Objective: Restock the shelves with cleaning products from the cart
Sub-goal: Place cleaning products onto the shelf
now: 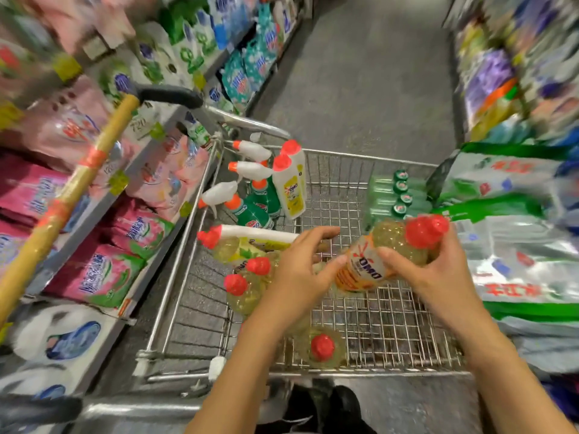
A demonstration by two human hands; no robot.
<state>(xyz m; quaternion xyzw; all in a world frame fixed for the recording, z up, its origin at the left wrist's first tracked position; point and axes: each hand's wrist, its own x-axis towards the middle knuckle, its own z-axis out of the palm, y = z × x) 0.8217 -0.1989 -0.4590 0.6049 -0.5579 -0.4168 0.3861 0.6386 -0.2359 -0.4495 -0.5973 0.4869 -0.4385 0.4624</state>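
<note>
Grey aisle floor (360, 73), packed shelves (150, 164); wire cart (344, 156); right hand (438, 277) fingers (394, 256) grip yellow bottle (366, 267), left hand (297, 277) fingers (316, 236) spread.

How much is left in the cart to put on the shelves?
Quite a lot. Part of the cart floor is bare, so some may be shelved already. The right hand grips a yellow OMO bottle, the left hand beside it. Waiting inside: spray bottles, green-capped bottles and more red-capped yellow bottles.
</note>
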